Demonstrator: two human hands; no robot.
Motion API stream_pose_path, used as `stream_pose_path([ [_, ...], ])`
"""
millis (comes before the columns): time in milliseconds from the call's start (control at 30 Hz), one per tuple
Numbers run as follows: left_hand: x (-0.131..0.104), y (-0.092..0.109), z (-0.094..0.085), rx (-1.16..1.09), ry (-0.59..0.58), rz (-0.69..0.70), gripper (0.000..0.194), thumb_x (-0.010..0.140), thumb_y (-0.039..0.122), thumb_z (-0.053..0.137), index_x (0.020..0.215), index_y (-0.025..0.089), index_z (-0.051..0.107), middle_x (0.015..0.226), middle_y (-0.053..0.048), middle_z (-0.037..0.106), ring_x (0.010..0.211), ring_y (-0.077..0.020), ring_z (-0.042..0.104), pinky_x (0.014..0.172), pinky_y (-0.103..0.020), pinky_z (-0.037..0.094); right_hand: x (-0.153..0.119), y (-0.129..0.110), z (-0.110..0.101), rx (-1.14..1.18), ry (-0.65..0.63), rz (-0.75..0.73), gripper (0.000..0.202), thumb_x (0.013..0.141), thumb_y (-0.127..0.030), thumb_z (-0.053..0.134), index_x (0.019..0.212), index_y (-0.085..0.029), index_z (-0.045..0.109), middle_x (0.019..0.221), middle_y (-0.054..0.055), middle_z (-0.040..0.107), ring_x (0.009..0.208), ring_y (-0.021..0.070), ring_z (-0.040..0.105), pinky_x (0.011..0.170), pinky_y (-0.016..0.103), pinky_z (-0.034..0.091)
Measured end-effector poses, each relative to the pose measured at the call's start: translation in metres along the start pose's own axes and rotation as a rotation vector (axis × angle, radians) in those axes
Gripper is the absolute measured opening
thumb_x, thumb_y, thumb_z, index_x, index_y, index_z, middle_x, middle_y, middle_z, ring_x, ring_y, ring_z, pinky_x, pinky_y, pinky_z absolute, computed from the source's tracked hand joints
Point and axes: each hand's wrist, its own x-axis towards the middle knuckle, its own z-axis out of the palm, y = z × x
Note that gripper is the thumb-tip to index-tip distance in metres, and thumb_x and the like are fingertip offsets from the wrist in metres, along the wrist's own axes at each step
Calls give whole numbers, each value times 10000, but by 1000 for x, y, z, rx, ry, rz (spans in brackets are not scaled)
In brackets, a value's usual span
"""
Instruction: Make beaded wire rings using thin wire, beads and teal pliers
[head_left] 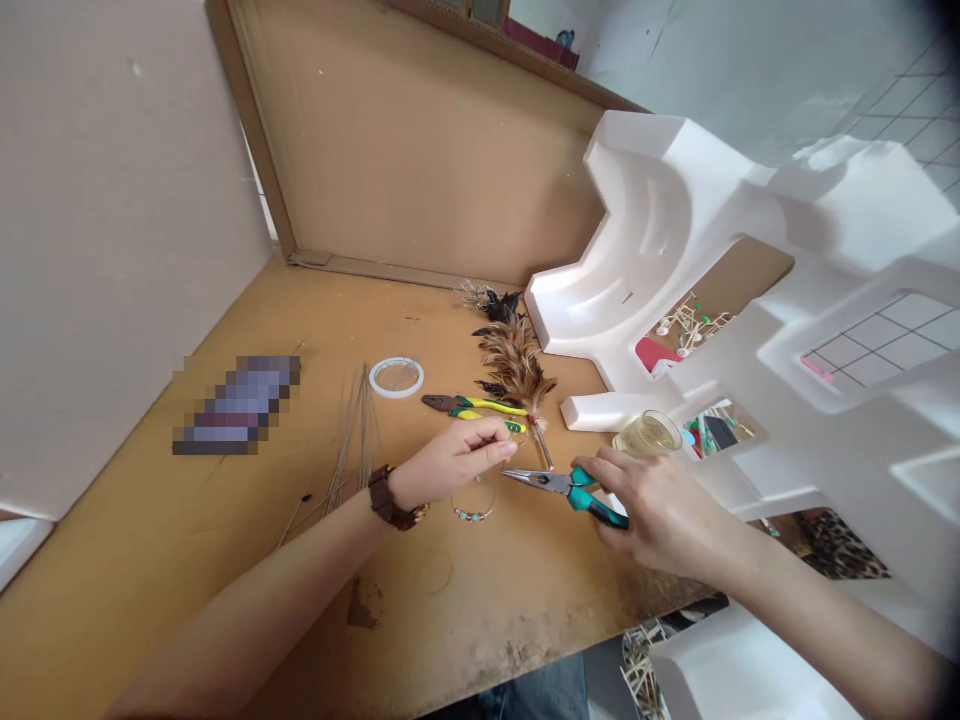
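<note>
My left hand (461,462), with a dark brown bracelet at the wrist, is closed in a pinch. From its fingertips hangs a thin wire loop strung with small blue and reddish beads (471,516). Needle-nose pliers (551,482) with teal and black handles are gripped in my right hand (649,505). Their jaw tips point left, just below the pinching fingers; whether they touch the wire is too small to tell. Behind my left hand lie pliers with yellow and green handles (450,404), partly covered by it.
A feather bundle (514,355) lies behind the hands. Loose wires (352,440) and a white ring-shaped roll (397,378) are to the left, near a pixelated patch. A glass of yellowish liquid (647,435) stands by a large white moulded foam piece (675,190). Cardboard panels (420,150) border the table.
</note>
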Motion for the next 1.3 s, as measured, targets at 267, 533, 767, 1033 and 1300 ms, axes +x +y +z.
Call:
stream_pose_path([
  [267, -9, 12, 3, 507, -58, 323, 311, 888, 278, 370, 595, 184, 415, 604, -8, 403, 614, -144, 374, 619, -268, 295, 5, 16, -16, 831, -537, 188, 91, 660, -174, 527, 744, -175, 492, 620, -58, 391, 535, 74, 353, 476, 195, 276],
  [533, -1, 2, -4, 375, 89, 129, 265, 879, 289, 400, 654, 167, 466, 611, 19, 407, 583, -109, 357, 560, -228, 281, 2, 4, -11, 530, -286, 191, 139, 651, -188, 549, 777, -188, 491, 666, -40, 461, 576, 99, 403, 542, 222, 302],
  [767, 3, -4, -16, 19, 116, 15, 241, 831, 332, 482, 669, 155, 494, 618, 28, 424, 572, -86, 375, 535, -204, 306, -10, 0, 44, 268, -126, 324, 195, 705, -237, 523, 888, -185, 482, 750, 14, 533, 616, 146, 494, 562, 245, 321],
  [1033, -2, 7, -16, -80, -29, -30, 235, 796, 345, 510, 675, 144, 502, 586, 36, 455, 525, -70, 390, 501, -187, 330, 2, -21, 138, 85, -50, 405, 292, 769, -346, 520, 986, -151, 528, 946, 114, 569, 894, 248, 517, 789, 344, 339],
  [1300, -2, 5, -16, 246, -292, 92, 269, 863, 322, 450, 711, 133, 564, 644, 15, 505, 601, -88, 432, 580, -198, 336, 33, 1, 100, 560, 175, 376, 305, 860, -361, 424, 1018, -173, 607, 988, 103, 604, 892, 210, 552, 787, 335, 407],
])
